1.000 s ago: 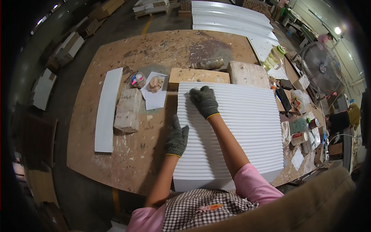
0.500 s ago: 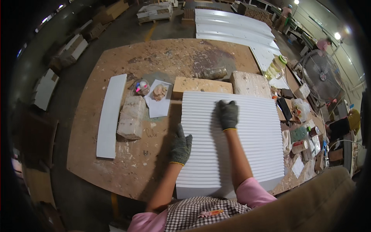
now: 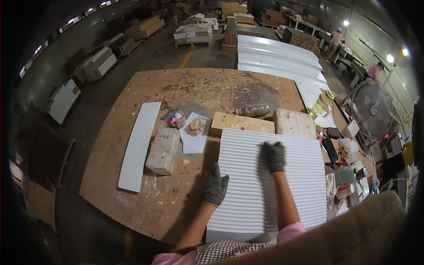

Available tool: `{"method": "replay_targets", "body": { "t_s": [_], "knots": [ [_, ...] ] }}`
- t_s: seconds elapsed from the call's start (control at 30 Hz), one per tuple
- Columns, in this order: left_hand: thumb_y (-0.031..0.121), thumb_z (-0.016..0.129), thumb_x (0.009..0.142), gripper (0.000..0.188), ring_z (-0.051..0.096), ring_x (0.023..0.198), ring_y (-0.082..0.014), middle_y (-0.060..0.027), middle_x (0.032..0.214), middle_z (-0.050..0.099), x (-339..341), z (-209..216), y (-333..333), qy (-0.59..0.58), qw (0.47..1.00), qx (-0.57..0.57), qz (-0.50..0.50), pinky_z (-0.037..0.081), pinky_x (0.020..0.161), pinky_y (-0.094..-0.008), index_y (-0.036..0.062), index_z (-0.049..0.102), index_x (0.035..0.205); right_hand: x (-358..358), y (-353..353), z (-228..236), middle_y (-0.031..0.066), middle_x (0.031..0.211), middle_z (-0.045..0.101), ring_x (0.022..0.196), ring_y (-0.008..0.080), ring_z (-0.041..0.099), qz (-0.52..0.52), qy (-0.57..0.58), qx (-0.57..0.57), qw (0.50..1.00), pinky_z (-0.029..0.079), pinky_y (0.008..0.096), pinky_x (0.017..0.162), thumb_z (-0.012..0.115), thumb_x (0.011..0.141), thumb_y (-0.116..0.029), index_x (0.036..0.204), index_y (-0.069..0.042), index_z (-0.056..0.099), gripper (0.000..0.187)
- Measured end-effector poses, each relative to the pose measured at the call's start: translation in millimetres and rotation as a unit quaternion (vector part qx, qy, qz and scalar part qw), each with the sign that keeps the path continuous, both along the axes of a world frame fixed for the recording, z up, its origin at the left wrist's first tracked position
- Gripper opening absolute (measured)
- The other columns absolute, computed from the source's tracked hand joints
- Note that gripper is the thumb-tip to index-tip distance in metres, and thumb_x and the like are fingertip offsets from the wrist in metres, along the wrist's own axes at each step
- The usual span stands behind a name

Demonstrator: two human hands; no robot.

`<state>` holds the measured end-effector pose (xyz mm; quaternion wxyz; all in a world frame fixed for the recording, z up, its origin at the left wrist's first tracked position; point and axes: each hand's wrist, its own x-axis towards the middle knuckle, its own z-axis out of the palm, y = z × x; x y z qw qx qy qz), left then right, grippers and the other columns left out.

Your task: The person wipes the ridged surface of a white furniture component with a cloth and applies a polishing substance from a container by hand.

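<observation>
A white panel [image 3: 238,176] with ridges running across it lies in front of me on the worktable. On its upper middle rests my right hand [image 3: 274,157], in a grey knitted glove. Its fingers are curled closed, and whatever they may hold is hidden. My left hand [image 3: 215,185], gloved alike, lies against the panel's left edge with thumb and fingers apart. Beyond the far edge are a tan wooden block [image 3: 243,123] and a whitish wrapped block [image 3: 293,123].
The stained brown worktable [image 3: 176,92] carries a long white board [image 3: 139,145], a wrapped block [image 3: 162,152], paper [image 3: 194,143] with a crumpled lump, and a small tub [image 3: 176,118]. To the right stand a bottle [image 3: 322,104], clutter and a large fan [image 3: 372,104]. Two people work farther back.
My view has tilted up, so the table and panel sit lower in the picture and more of the workshop shows. Both hands keep nearly the same places on the panel.
</observation>
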<state>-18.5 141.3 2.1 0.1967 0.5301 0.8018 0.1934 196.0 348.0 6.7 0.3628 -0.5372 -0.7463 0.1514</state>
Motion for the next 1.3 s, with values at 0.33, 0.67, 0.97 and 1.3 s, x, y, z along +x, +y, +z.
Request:
{"method": "replay_targets", "body": {
  "t_s": [0.33, 0.67, 0.97, 1.3],
  "knots": [
    [0.045, 0.051, 0.104, 0.082, 0.06, 0.115, -0.0551, -0.0413, 0.133, 0.054, 2, -3, 0, -0.065, 0.998, 0.02, 0.013, 0.052, 0.097, -0.0574, 0.0034, 0.013, 0.163, -82, -32, -2, 0.0256, 0.098, 0.069, 0.092, 0.0452, 0.064, -0.014, -0.185, 0.052, 0.981, 0.051, 0.0567, 0.079, 0.062, 0.093, -0.025, 0.098, -0.013, 0.073, 0.017],
    [0.042, 0.05, 0.105, 0.079, 0.06, 0.115, -0.0522, -0.0397, 0.135, 0.054, -5, -5, -2, -0.064, 0.997, 0.046, -0.013, 0.05, 0.098, -0.0553, 0.0045, 0.012, 0.164, -63, -31, 7, 0.0167, 0.083, 0.059, 0.081, 0.0383, 0.056, 0.188, -0.111, 0.113, 0.969, 0.047, 0.051, 0.073, 0.071, 0.086, -0.022, 0.099, -0.017, 0.071, 0.013],
    [0.044, 0.049, 0.106, 0.08, 0.068, 0.09, -0.0462, -0.034, 0.121, 0.06, 3, -8, 3, 0.045, 0.999, -0.009, 0.007, 0.057, 0.076, -0.0539, 0.0071, 0.008, 0.165, 194, 12, 12, 0.0202, 0.086, 0.066, 0.086, 0.0385, 0.065, -0.273, -0.162, 0.039, 0.948, 0.052, 0.0509, 0.077, 0.076, 0.086, -0.029, 0.102, -0.012, 0.079, 0.024],
    [0.047, 0.045, 0.106, 0.081, 0.069, 0.092, -0.0465, -0.035, 0.126, 0.058, -2, -9, 0, 0.03, 1.0, 0.005, -0.003, 0.059, 0.076, -0.0538, 0.0082, 0.007, 0.165, 184, -8, 8, 0.0182, 0.085, 0.063, 0.085, 0.0374, 0.063, -0.063, -0.068, -0.022, 0.995, 0.05, 0.0485, 0.077, 0.071, 0.093, -0.032, 0.101, -0.01, 0.076, 0.024]
  ]
}}
